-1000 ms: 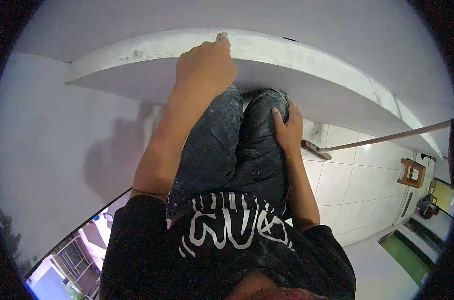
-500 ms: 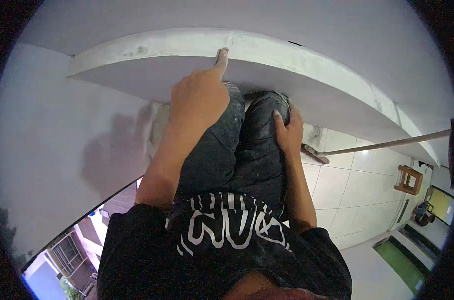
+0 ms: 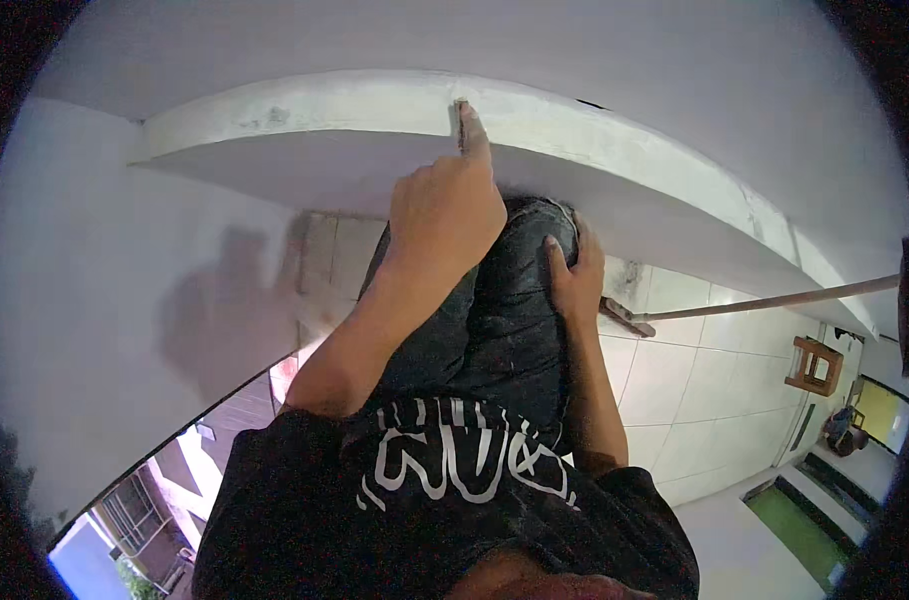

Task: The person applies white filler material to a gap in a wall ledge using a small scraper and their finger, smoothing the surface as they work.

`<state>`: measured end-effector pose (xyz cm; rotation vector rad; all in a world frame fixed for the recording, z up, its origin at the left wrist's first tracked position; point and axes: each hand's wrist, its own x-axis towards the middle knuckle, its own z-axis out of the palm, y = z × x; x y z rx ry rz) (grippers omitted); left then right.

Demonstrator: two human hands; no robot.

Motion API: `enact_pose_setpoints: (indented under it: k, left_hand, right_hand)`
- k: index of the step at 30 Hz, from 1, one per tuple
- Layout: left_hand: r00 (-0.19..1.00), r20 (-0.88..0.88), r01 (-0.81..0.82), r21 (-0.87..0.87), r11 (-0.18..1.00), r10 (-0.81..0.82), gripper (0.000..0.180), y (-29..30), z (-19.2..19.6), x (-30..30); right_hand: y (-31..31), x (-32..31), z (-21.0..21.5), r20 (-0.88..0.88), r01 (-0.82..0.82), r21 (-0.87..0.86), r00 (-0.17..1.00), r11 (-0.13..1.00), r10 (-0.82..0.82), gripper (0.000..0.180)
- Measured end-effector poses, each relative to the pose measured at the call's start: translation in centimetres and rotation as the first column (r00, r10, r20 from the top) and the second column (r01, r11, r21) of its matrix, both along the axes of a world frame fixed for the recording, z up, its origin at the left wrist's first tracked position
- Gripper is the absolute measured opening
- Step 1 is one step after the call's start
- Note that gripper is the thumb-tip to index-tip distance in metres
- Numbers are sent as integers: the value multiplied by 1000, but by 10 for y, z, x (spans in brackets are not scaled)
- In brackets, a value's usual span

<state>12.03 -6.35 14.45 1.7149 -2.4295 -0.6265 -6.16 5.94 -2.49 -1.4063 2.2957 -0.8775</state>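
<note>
My left hand (image 3: 447,210) reaches up to a white curved ledge (image 3: 359,98). Its index finger is stretched out with the tip against the ledge's face, and the other fingers are curled in. Along that finger runs a narrow dark brownish strip; whether it is a thin held piece or only shadow, I cannot make out. My right hand (image 3: 578,280) lies on my right knee in dark jeans (image 3: 519,290), thumb apart from the fingers, holding nothing visible. Grey smudges mark the ledge to the left of my finger.
A long-handled tool (image 3: 764,304) with a flat head slants over the white tiled floor (image 3: 674,380) at the right. Farther off stands a wooden stool (image 3: 813,366). A plain wall (image 3: 94,270) rises at the left, beside an opening to outdoors. A dark slit shows above the ledge.
My left hand has slid a little to the right along the ledge, its index finger still touching it. The right hand stays on the knee. The view has shifted slightly.
</note>
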Motion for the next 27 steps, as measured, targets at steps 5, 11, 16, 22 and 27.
enact_pose_setpoints:
  k: [5, 11, 16, 22, 27]
  left_hand:
    - [994, -92, -64, -10, 998, 63, 68, -9, 2, 24]
    - [976, 4, -216, -73, 974, 217, 63, -26, -1, 28]
    - [998, -24, -58, -52, 997, 57, 65, -18, 1, -3]
    - [994, -99, 45, 10, 999, -44, 71, -14, -3, 18]
    - [980, -26, -196, 2, 981, 196, 73, -17, 1, 51]
  right_hand:
    - [0, -1, 1, 5, 2, -59, 1000, 998, -2, 62]
    - [-1, 0, 2, 1, 3, 20, 1000, 1000, -3, 62]
    - [-1, -2, 0, 37, 2, -11, 999, 1000, -2, 66]
    - [0, -3, -4, 18, 0, -24, 1000, 1000, 0, 64]
    - [-2, -1, 0, 22, 21, -11, 1000, 1000, -21, 62]
